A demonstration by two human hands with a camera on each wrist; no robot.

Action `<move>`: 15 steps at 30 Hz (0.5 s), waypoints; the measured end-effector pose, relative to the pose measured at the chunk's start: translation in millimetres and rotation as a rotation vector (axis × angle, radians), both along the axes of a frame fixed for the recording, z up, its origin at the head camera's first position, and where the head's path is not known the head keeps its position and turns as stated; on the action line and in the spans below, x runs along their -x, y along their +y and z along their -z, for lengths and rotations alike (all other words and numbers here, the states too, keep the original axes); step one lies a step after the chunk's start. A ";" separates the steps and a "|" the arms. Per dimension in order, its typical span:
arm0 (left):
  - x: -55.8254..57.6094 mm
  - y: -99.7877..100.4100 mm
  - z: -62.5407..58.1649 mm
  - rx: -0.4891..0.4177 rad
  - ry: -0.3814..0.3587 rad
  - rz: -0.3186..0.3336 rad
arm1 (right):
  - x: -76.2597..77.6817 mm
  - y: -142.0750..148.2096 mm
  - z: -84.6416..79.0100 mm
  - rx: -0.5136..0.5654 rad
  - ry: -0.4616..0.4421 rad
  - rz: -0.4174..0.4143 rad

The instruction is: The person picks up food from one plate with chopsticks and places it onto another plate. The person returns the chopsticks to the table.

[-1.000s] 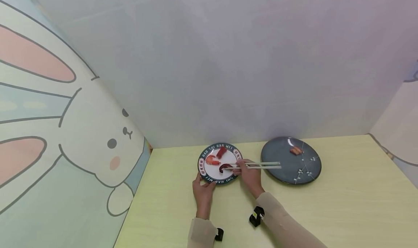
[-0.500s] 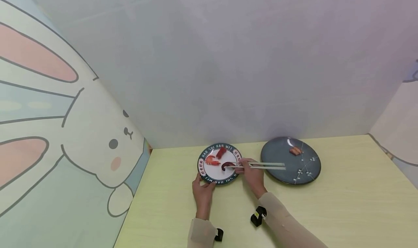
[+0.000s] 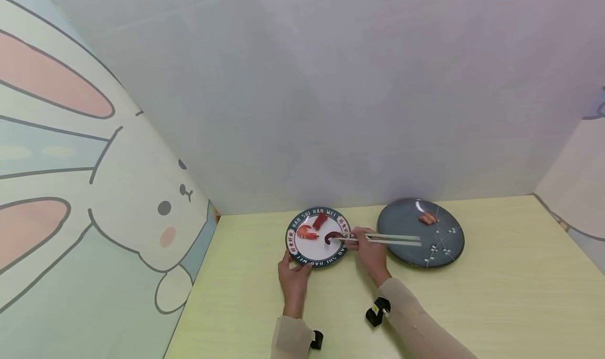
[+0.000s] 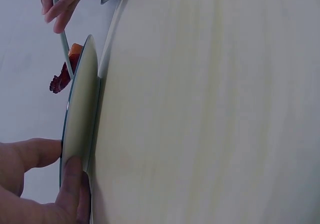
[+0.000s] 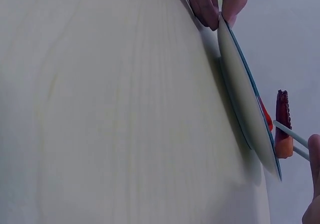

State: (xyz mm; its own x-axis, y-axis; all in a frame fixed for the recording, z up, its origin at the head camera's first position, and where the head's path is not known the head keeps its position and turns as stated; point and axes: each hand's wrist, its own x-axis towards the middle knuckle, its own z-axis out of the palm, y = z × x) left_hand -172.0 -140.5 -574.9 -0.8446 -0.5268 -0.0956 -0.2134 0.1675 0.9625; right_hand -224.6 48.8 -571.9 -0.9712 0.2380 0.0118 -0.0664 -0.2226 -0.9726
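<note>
My left hand (image 3: 294, 280) pinches the near-left rim of a small round plate (image 3: 314, 252) with a dark lettered border. My right hand (image 3: 372, 255) holds a pair of pale chopsticks (image 3: 399, 240) over the plate's right edge. Between the chopstick tips is a dark red, curled octopus tentacle (image 3: 329, 237). In the right wrist view the tentacle (image 5: 283, 109) looks raised above the rim, its orange end lower. The plate also bears an orange shrimp (image 3: 307, 232) and a red block-shaped piece (image 3: 320, 221). Both wrist views show the plate edge-on.
To the right, a larger dark blue-grey plate (image 3: 406, 233) with a white blossom pattern carries small brownish-orange pieces (image 3: 428, 218). Both plates stand on a pale yellow table (image 3: 501, 275) near the grey back wall (image 3: 340, 96). A rabbit-printed panel (image 3: 132, 191) borders the left side.
My right hand, the chopsticks and the tentacle have moved slightly right, toward the small plate's right rim. My left hand and both plates have stayed in place.
</note>
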 end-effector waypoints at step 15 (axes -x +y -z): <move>0.6 0.8 -1.0 -0.017 0.000 0.009 | 1.9 16.0 -0.2 0.003 0.001 0.022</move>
